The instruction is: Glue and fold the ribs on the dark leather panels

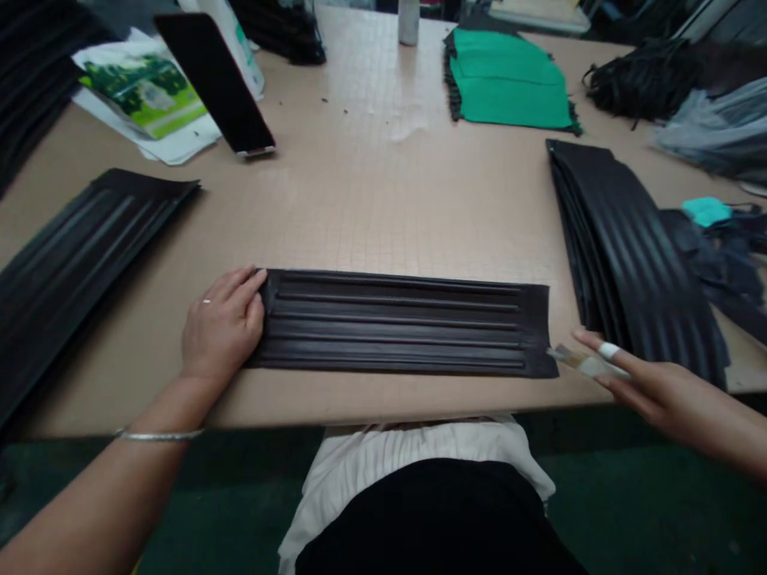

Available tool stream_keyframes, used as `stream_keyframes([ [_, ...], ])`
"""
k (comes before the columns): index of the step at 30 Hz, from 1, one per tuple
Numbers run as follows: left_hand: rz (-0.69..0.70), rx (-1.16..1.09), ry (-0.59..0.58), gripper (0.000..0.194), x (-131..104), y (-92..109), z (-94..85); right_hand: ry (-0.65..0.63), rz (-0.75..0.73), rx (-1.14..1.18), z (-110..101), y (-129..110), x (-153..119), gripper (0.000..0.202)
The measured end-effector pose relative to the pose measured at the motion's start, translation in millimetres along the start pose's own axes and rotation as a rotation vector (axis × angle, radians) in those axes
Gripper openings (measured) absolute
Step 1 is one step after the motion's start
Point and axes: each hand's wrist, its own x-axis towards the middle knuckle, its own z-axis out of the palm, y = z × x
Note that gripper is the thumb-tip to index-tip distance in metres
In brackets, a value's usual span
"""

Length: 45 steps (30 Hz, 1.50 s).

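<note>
A long dark ribbed panel (395,321), leather-like with raised parallel ridges, lies flat along the front of the table. My left hand (221,323) grips its left end, fingers curled and pressed onto the edge. Beyond the panel's right end is my right hand (653,387), with a white band round one finger. Its fingers are closed on a small slim tool (578,361), pale and yellowish, whose tip points at the panel's right edge. The exact kind of tool is too blurred to make out.
Similar ribbed panels are stacked at the right (629,247), and more lie at the left (89,239). A phone (216,80) leans upright near a printed packet (144,92). Green fabric pieces (509,80) and a black bundle (641,80) sit farther back. The table edge (371,417) runs before me.
</note>
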Motion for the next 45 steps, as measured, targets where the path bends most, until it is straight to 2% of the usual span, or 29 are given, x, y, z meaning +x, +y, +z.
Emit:
stream_keyframes([
  [2,-0.033,0.008,0.031,0.044,-18,12,-2.0,-0.018,0.092,0.094,10,-11,5,0.051],
  [4,-0.061,0.013,0.045,0.046,-36,23,-5.1,0.087,0.157,0.108,24,-25,19,0.040],
  [7,-0.071,0.057,0.010,0.052,-52,34,-12.6,0.231,0.180,-0.126,39,-49,53,0.029],
  [10,-0.028,0.111,-0.051,0.056,-49,37,-16.6,0.256,0.223,-0.391,44,-73,89,0.031],
  [13,0.050,0.047,-0.095,0.058,-39,37,-9.6,0.243,0.245,-0.493,50,-94,113,0.035],
  [18,0.067,0.011,-0.123,0.059,-38,45,4.6,0.217,0.240,-0.555,71,-112,113,0.034],
  [23,0.056,-0.027,-0.162,0.059,-41,51,-2.2,0.218,0.216,-0.612,73,-115,118,0.033],
  [34,0.034,-0.067,-0.162,0.063,-40,58,-6.6,0.209,0.244,-0.568,51,-112,178,0.041],
  [39,0.039,-0.064,-0.193,0.065,-39,45,-8.9,0.237,0.255,-0.490,27,-97,218,0.043],
  [42,0.058,-0.027,-0.182,0.064,-23,42,-10.0,0.245,0.267,-0.441,15,-84,239,0.043],
  [45,0.146,-0.050,-0.230,0.063,13,67,-7.3,0.254,0.258,-0.388,11,-75,250,0.046],
])
